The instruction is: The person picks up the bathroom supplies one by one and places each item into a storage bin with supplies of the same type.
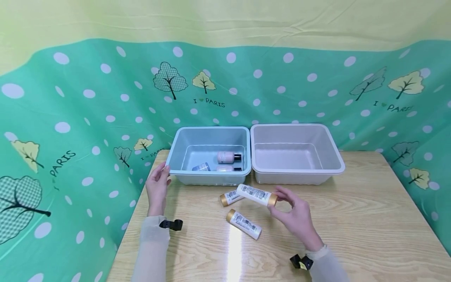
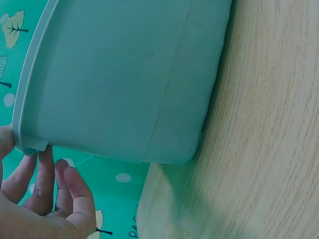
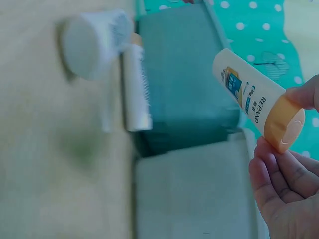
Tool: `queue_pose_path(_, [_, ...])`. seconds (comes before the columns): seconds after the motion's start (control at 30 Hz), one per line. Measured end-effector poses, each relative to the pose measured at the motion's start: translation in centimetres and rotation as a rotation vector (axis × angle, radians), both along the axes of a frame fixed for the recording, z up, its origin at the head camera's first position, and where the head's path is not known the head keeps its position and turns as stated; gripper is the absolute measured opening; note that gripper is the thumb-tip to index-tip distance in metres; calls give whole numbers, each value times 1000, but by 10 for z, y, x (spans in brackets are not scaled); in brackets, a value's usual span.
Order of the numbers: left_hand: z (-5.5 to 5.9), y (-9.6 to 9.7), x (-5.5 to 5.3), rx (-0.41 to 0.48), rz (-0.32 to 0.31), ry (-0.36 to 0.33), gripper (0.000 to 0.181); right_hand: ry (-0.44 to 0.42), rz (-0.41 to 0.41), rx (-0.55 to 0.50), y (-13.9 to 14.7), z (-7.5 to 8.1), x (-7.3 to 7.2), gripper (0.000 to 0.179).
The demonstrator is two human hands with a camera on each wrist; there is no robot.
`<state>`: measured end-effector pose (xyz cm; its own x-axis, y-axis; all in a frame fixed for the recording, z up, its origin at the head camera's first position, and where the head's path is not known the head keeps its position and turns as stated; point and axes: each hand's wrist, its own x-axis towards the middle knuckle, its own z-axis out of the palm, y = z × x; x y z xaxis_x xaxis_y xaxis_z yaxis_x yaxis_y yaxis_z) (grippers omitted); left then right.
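My right hand pinches a white bottle by its gold cap, thumb on one side and fingers on the other. The right wrist view shows this bottle tilted, its printed label facing that camera. Two more white bottles with gold caps lie on the table: one nearer me, another close to the bins and partly hidden behind the held one. At the light blue bin, my left hand grips the front left corner of the rim, thumb above and fingertips beneath its lip.
Inside the blue bin are two pink bottles with black caps, one behind the other, and a blue-labelled item. A pale grey bin stands beside it on the right. A patterned curtain surrounds the wooden table.
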<state>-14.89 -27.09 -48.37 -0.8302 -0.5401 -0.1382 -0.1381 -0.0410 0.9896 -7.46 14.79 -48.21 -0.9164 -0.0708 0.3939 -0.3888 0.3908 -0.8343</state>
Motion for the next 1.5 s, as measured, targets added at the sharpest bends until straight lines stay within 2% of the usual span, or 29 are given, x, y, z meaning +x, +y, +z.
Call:
queue_pose_path(0.13, [1, 0, 0, -10, -5, 8, 50, 37, -6, 8, 6, 18, -10, 63])
queue_pose_path(0.27, [2, 0, -1, -22, -4, -2, 50, 113, -19, 7, 13, 35, -25, 63])
queue_pose_path(0.33, [2, 0, -1, -25, -4, -13, 50, 133, -22, 2, 14, 50, -31, 62])
queue_pose_path(0.43, [2, 0, 0, -33, -5, -33, 51, 121, -15, -22, 14, 76, -39, 57])
queue_pose_path(0.5, [2, 0, 0, -32, -5, -35, 51, 99, -12, -39, 17, 87, -49, 55])
queue_pose_path(0.7, [0, 2, 1, -17, -4, -15, 51, 37, -13, -63, 41, 89, -101, 54])
queue_pose_path(0.83, [-1, 2, 0, -19, -9, -11, 51, 7, -13, -68, 49, 103, -131, 50])
queue_pose_path(0.97, [0, 1, 0, -33, -6, -20, 52, -79, -18, -46, 56, 114, -157, 49])
queue_pose_path(1.13, [1, 1, 0, -22, -2, -14, 52, -157, 4, -11, 65, 119, -190, 53])
queue_pose_path(1.27, [1, 2, 0, -26, -1, -15, 52, -216, 7, 56, 72, 116, -209, 59])
queue_pose_path(1.37, [1, 2, 0, -29, 1, -12, 52, -263, 10, 109, 77, 111, -217, 62])
queue_pose_path(1.5, [1, 1, 1, -33, 1, -15, 53, -284, 28, 152, 79, 102, -229, 62])
